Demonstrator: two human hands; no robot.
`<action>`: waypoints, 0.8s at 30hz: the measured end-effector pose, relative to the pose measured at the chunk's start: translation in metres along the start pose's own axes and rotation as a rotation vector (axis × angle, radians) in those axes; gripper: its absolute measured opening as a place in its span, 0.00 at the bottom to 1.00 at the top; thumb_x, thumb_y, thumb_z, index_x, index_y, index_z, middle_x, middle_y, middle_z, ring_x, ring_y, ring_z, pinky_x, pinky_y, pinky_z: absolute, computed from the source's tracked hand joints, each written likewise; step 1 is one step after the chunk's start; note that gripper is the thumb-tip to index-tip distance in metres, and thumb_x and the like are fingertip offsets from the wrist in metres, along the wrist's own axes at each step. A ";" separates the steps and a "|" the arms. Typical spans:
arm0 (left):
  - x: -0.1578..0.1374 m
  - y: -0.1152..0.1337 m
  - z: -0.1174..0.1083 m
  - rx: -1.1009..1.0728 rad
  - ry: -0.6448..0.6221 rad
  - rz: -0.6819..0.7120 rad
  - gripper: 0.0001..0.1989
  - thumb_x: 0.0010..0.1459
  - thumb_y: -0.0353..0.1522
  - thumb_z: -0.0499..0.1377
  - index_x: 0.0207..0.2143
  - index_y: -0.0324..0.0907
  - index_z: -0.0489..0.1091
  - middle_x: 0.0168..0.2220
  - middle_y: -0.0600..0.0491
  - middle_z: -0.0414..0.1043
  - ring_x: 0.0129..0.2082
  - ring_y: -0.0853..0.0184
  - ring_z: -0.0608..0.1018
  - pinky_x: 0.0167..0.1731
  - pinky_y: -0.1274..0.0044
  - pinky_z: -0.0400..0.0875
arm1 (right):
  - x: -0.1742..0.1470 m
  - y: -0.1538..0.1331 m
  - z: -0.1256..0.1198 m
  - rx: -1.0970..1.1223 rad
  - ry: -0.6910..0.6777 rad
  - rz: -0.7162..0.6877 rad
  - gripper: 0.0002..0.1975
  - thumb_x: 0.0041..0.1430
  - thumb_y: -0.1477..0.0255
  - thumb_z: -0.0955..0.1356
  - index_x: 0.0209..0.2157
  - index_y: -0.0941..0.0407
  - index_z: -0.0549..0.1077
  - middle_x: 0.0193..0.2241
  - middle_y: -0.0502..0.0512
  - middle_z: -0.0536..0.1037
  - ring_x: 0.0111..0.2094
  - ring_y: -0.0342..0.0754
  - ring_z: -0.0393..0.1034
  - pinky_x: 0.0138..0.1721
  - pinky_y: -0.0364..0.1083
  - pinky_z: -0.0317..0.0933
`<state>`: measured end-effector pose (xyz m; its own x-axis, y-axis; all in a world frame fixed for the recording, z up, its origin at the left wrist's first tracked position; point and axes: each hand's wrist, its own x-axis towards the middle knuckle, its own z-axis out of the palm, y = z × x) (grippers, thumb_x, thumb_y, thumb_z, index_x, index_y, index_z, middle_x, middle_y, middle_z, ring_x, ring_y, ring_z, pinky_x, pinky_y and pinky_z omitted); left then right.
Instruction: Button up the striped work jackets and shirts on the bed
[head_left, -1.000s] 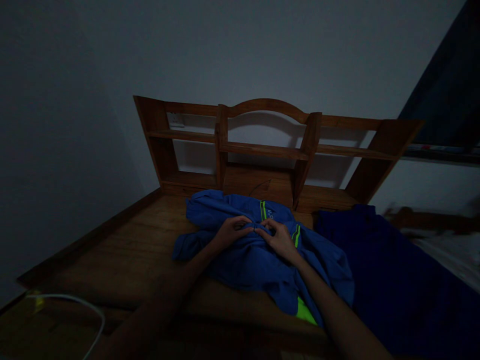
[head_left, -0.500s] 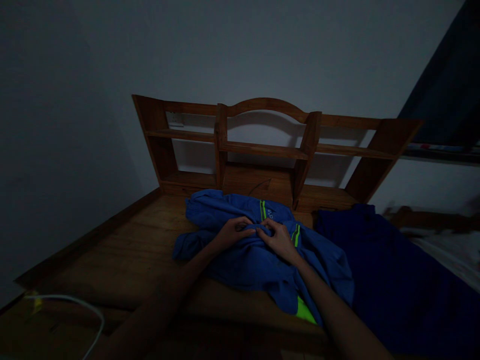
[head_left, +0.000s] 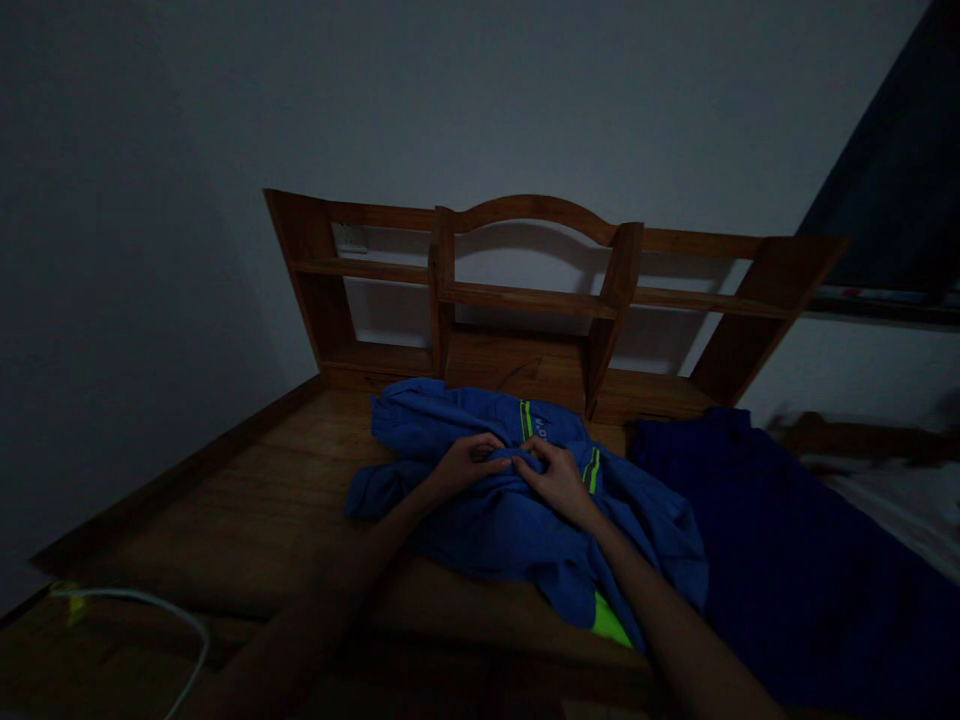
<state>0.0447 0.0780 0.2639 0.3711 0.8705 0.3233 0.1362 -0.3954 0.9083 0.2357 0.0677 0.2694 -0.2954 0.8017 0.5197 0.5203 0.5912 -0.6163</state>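
Observation:
A blue jacket (head_left: 495, 530) with yellow-green stripes and white lettering lies rumpled on the wooden desk top (head_left: 247, 490). Near its middle, my left hand (head_left: 469, 465) pinches a fold of the cloth between thumb and fingers. Close on the right, my right hand (head_left: 556, 480) grips the same fold, its thumb and fingertips drawn together. The two hands nearly meet at the stripe. Any small part of the jacket between the fingertips is too dark to make out. A bright yellow-green patch shows at the jacket's lower edge, beside my right forearm.
Behind the jacket stands a wooden shelf unit (head_left: 525, 295) against the wall. Dark blue cloth (head_left: 795, 570) spreads on the right. A white cable (head_left: 161, 602) curves at the lower left, and a socket (head_left: 350, 238) shows behind the left shelf.

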 end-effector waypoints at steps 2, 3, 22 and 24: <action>0.000 0.000 0.000 0.002 0.004 -0.006 0.15 0.49 0.39 0.62 0.35 0.38 0.70 0.34 0.52 0.74 0.35 0.67 0.75 0.37 0.77 0.69 | 0.000 0.000 0.000 0.001 -0.001 -0.005 0.06 0.56 0.68 0.64 0.32 0.55 0.70 0.23 0.46 0.70 0.26 0.42 0.65 0.31 0.40 0.56; 0.000 0.000 0.000 0.004 0.005 -0.008 0.15 0.49 0.39 0.62 0.35 0.38 0.70 0.34 0.52 0.74 0.35 0.67 0.75 0.37 0.77 0.69 | 0.000 -0.001 0.000 0.004 -0.004 -0.006 0.06 0.56 0.68 0.64 0.32 0.55 0.70 0.23 0.46 0.70 0.26 0.42 0.65 0.31 0.40 0.56; -0.001 0.001 0.001 0.007 0.006 0.012 0.15 0.49 0.40 0.62 0.35 0.38 0.71 0.35 0.53 0.74 0.36 0.66 0.75 0.39 0.76 0.69 | -0.001 -0.002 -0.001 0.015 -0.018 -0.003 0.06 0.57 0.68 0.64 0.33 0.55 0.71 0.25 0.46 0.72 0.27 0.42 0.66 0.31 0.40 0.57; -0.001 -0.001 0.001 0.024 0.008 0.006 0.15 0.49 0.40 0.62 0.35 0.38 0.71 0.35 0.53 0.74 0.36 0.66 0.75 0.39 0.75 0.69 | -0.001 -0.003 -0.002 0.009 -0.021 -0.004 0.07 0.57 0.68 0.64 0.33 0.55 0.71 0.26 0.47 0.72 0.28 0.43 0.66 0.32 0.40 0.57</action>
<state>0.0449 0.0775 0.2630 0.3648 0.8703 0.3309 0.1556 -0.4074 0.8999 0.2361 0.0650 0.2718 -0.3144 0.8007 0.5099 0.5117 0.5953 -0.6195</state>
